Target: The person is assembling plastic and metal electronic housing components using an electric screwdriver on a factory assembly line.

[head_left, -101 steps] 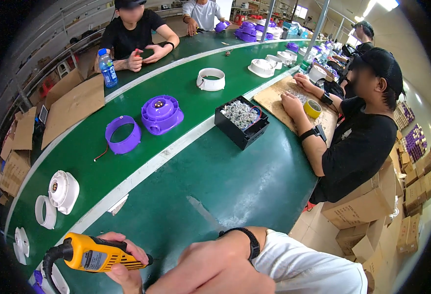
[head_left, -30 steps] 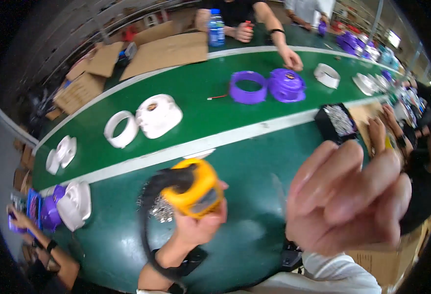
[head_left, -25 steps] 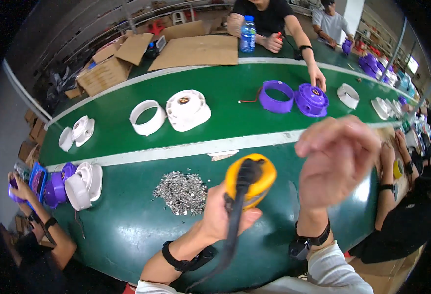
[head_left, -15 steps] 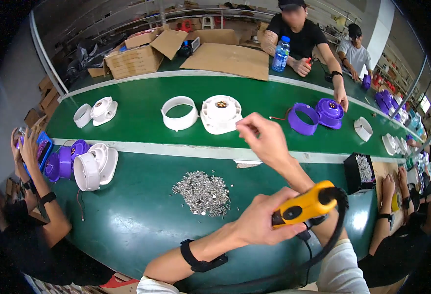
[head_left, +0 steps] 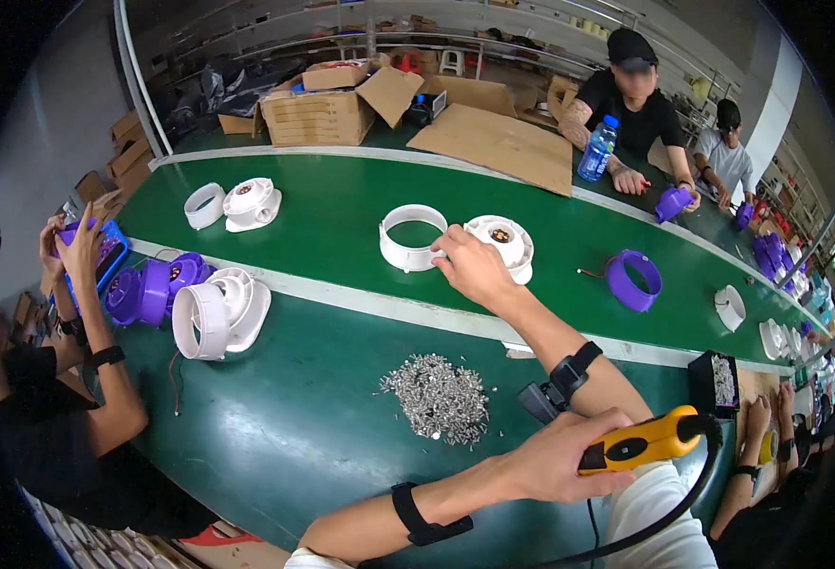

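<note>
The left hand [head_left: 560, 465] gripped a yellow electric screwdriver [head_left: 640, 441], its tip hidden. The right hand [head_left: 470, 266], fingers loose, touched a white round housing [head_left: 503, 242] on the green surface [head_left: 323, 209], beside a white ring [head_left: 414, 237].

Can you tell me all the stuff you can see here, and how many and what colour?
white ring: one, white, on the green belt, beside the right hand
white round housing: one, white, on the belt, touched by the right hand
second white ring and housing: one pair, white, farther left on the belt
purple ring: one, purple, right on the belt
white and purple parts: a cluster, near table's left edge
screw pile: one heap, silver, on the near table
black bin of screws: one, right edge
water bottle: one, blue, far side
cardboard boxes: several, brown, behind the belt
other people: several, around the table
left hand: holds the yellow power screwdriver
right hand: reaching to the white housing
</note>
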The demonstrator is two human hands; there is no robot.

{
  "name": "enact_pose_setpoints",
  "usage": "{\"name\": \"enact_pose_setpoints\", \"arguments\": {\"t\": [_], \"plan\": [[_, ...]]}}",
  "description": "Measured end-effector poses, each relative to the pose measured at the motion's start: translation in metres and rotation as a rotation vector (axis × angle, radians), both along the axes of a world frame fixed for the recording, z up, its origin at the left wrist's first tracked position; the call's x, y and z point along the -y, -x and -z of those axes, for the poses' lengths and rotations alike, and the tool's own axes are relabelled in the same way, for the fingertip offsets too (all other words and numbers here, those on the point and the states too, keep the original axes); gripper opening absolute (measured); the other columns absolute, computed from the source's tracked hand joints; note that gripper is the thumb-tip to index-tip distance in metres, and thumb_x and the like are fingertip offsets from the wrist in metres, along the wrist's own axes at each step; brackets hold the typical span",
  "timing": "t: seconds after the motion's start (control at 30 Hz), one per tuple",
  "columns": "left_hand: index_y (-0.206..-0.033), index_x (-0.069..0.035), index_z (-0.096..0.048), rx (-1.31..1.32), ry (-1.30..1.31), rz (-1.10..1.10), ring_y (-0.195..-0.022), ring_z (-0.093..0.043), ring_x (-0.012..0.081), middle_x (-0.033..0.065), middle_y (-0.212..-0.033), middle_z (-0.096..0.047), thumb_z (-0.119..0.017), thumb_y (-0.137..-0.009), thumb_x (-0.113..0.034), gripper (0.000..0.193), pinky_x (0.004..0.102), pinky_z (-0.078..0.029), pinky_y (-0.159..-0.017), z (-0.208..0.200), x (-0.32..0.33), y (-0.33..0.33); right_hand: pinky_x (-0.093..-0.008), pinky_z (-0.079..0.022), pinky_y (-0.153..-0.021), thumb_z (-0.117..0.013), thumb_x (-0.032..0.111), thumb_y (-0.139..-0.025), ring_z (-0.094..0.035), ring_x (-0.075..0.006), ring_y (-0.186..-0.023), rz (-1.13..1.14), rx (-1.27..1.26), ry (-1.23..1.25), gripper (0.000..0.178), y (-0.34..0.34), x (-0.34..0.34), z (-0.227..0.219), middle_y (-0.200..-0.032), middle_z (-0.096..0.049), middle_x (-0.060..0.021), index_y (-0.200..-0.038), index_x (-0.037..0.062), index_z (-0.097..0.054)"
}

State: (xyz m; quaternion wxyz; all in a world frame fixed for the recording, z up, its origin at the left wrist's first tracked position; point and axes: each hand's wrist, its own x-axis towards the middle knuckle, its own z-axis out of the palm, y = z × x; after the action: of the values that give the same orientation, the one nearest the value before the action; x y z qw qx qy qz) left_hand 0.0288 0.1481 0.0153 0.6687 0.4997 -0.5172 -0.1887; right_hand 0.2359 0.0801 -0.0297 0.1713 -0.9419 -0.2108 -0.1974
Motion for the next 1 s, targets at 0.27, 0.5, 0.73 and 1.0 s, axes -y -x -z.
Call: {"name": "enact_pose_setpoints", "arguments": {"t": [0.27, 0.5, 0.73, 1.0], "plan": [[-0.109, -0.001, -0.048, -0.049, 0.043, -0.058, -0.055, -0.050, 0.0195, 0.0074, -0.067, -0.050, -0.068, -0.077, -0.027, 0.046, 0.0285, -0.040, -0.052, 0.002, -0.002, -0.005, -0.0427, -0.051, -0.068, -0.060, 0.014, -0.081, -0.060, -0.0284, -0.086, 0.043, 0.059, 0.071, 0.014, -0.020, -0.017, 0.024, -0.094, -0.053, -0.0100, -0.093, 0.0068, -0.060], [-0.111, 0.000, -0.048, 0.015, 0.117, -0.099, -0.058, -0.053, 0.0204, 0.0092, -0.073, -0.053, -0.068, -0.078, -0.024, 0.045, 0.0290, -0.041, -0.054, 0.007, 0.006, -0.006, -0.0425, -0.051, -0.068, -0.058, 0.016, -0.082, -0.060, -0.0279, -0.087, 0.077, 0.073, -0.016, 0.010, -0.011, -0.006, 0.011, -0.095, -0.053, -0.0104, -0.085, 0.0067, -0.059], [-0.107, -0.003, -0.045, 0.039, 0.070, -0.093, -0.053, -0.056, 0.0294, 0.0116, -0.064, -0.053, -0.069, -0.077, -0.028, 0.046, 0.0339, -0.041, -0.048, 0.002, 0.005, 0.005, -0.0385, -0.050, -0.062, -0.061, 0.012, -0.080, -0.059, -0.0283, -0.077, 0.038, 0.098, -0.146, 0.008, 0.099, 0.042, -0.038, -0.089, -0.051, -0.0086, -0.081, 0.0066, -0.056], [-0.101, -0.004, -0.047, 0.026, 0.029, -0.044, -0.054, -0.056, 0.0305, 0.0122, -0.063, -0.052, -0.069, -0.076, -0.030, 0.042, 0.0346, -0.041, -0.048, 0.003, 0.007, 0.009, -0.0363, -0.049, -0.057, -0.064, 0.008, -0.075, -0.059, -0.0272, -0.071, 0.156, -0.070, -0.075, 0.011, 0.239, 0.127, -0.023, -0.089, -0.051, -0.0087, -0.081, 0.0057, -0.055]]}}
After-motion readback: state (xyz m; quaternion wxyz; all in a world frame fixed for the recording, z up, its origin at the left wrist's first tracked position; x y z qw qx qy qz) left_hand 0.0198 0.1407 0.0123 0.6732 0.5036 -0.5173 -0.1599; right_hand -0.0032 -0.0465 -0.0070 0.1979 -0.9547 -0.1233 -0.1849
